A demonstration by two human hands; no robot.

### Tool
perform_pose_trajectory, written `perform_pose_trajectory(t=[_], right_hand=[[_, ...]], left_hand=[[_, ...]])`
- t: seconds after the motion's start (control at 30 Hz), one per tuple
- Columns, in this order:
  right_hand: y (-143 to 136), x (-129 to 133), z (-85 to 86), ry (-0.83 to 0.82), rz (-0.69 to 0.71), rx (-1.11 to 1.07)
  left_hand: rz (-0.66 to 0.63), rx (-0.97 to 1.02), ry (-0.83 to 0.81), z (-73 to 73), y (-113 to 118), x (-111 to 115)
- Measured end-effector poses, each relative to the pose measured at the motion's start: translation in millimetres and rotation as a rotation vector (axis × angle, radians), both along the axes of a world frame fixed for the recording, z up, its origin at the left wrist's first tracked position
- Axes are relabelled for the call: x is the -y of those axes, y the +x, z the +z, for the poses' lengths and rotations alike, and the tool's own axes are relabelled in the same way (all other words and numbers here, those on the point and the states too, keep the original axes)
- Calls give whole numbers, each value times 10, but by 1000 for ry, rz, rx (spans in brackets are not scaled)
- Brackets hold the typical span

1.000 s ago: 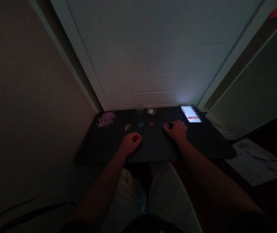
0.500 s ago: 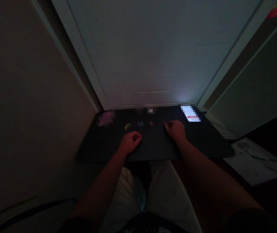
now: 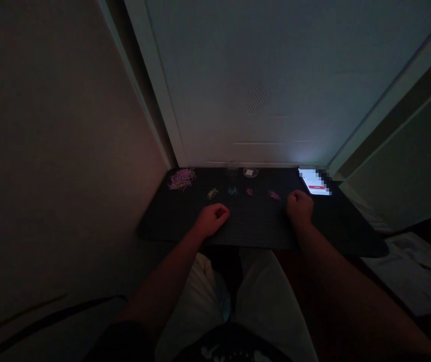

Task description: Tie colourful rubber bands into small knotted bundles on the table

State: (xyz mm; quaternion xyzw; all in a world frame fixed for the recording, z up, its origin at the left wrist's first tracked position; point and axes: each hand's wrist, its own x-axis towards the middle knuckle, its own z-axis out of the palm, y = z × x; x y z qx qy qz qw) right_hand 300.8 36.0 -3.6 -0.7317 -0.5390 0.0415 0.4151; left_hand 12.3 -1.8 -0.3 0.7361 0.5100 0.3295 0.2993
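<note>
Yellowish pile point(image 3: 212, 193), blue pile point(image 3: 232, 191), red pile point(image 3: 249, 192) and purple pile point(image 3: 274, 195) set apart; mixed pile point(image 3: 182, 179) seemingly undivided.
The mixed one lies eleven o'clock from the left hand point(image 3: 211, 219), purple ten o'clock from the right hand point(image 3: 300, 204); both curl closed, contents unclear.

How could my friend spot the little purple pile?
Find the dark table against the pale panel. On the table, just left of the right hand, lies the little purple pile. Unlike the yellowish pile, blue pile and reddish pile in its row, it's purple and nearest that hand.
</note>
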Motion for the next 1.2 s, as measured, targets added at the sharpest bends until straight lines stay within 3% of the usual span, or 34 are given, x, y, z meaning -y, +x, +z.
perform_pose_trajectory(t=[0.13, 0.3, 0.47, 0.6, 0.73, 0.9, 1.2], right_hand=[[-35, 37, 3, 19, 109, 75], [-176, 126, -5, 18, 300, 314], [-405, 218, 10, -37, 772, 666], [-466, 229, 31, -72, 835, 729], [-460, 216, 41, -94, 862, 750], [-466, 215, 49, -97, 846, 751], [-468, 222, 65, -133, 884, 749]], left_hand=[[151, -70, 75, -11, -315, -26], [348, -366, 284, -14, -890, -240], [443, -527, 228, 35, -1347, -550], [572, -516, 117, 51, -1563, -773], [571, -478, 97, -28, -1633, -839], [583, -522, 292, -115, -1581, -761], [495, -625, 349, -65, -1459, -688]])
